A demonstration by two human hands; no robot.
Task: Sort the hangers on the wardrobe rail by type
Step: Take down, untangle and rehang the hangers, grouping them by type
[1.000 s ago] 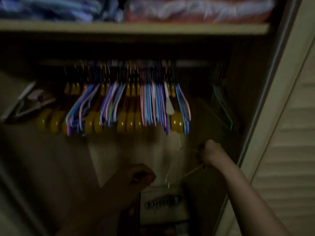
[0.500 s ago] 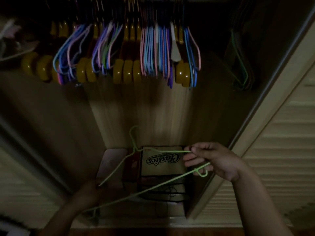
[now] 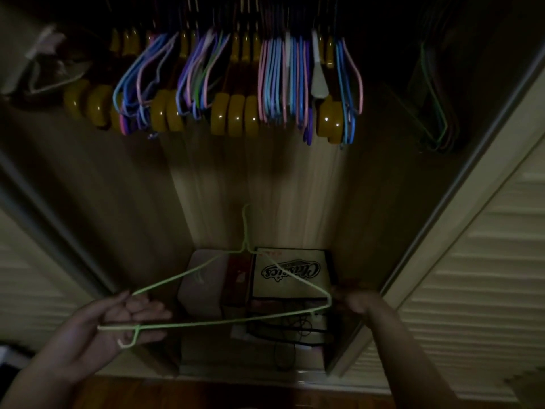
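A thin light-green wire hanger (image 3: 236, 318) is held flat in front of me, hook pointing away. My left hand (image 3: 118, 323) grips its left corner between thumb and fingers. My right hand (image 3: 358, 299) is blurred at the hanger's right corner and appears to hold it. Above, many hangers hang mixed together: chunky yellow-brown wooden ones (image 3: 236, 113) between bunches of thin blue, pink and purple wire ones (image 3: 283, 81). A separate small group of thin hangers, one green (image 3: 436, 113), hangs at the far right in shadow. The rail itself is out of view.
On the wardrobe floor stand a box printed "Classics" (image 3: 290, 273), a pale box (image 3: 203, 287) and dark cables (image 3: 292, 329). A louvred door (image 3: 477, 276) flanks the opening on the right, another panel on the left. Pale clip hangers (image 3: 47, 69) hang far left.
The view tilted further down. My left hand came up and took the hanger's left corner; the hanger swung level between both hands.
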